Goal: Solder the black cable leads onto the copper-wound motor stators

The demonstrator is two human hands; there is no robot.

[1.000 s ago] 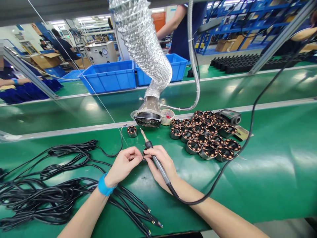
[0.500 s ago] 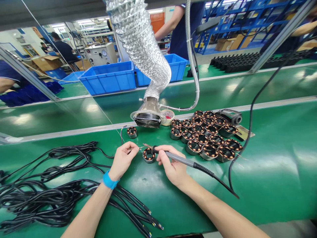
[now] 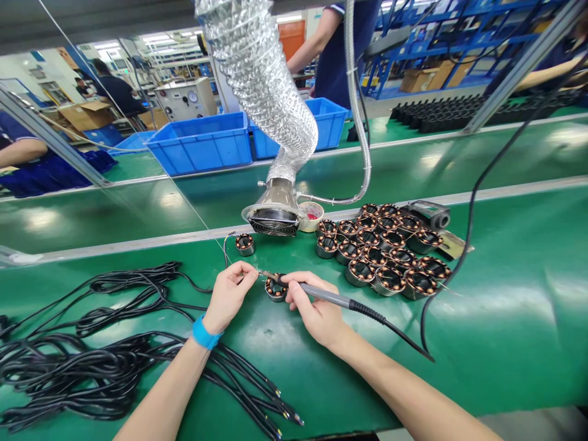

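My left hand [image 3: 232, 294], with a blue band at its wrist, pinches the end of a black cable whose thin wires reach toward a motor stator [image 3: 276, 289]. In my right hand [image 3: 316, 306] is a soldering iron [image 3: 324, 295] with a grey handle, held like a pen. Its tip points left, at the wires just beyond my left fingertips. Whether tip and wire touch is too small to tell. The iron crosses above the rear of the stator, which sits on the green bench between my hands, copper windings facing up. Another stator [image 3: 245, 245] stands behind my left hand.
Several stators [image 3: 388, 278] cluster at the right. Coiled black cables [image 3: 87, 367] cover the left. A fume extractor [image 3: 273, 214] hangs in front on a foil duct [image 3: 261, 79], beside a tape roll [image 3: 311, 217]. The iron's cord [image 3: 468, 226] loops at right. Blue bins [image 3: 202, 144] stand behind.
My right hand has moved the soldering iron slightly left and down, bringing its tip to the wires at my left fingers. My left hand has barely moved.
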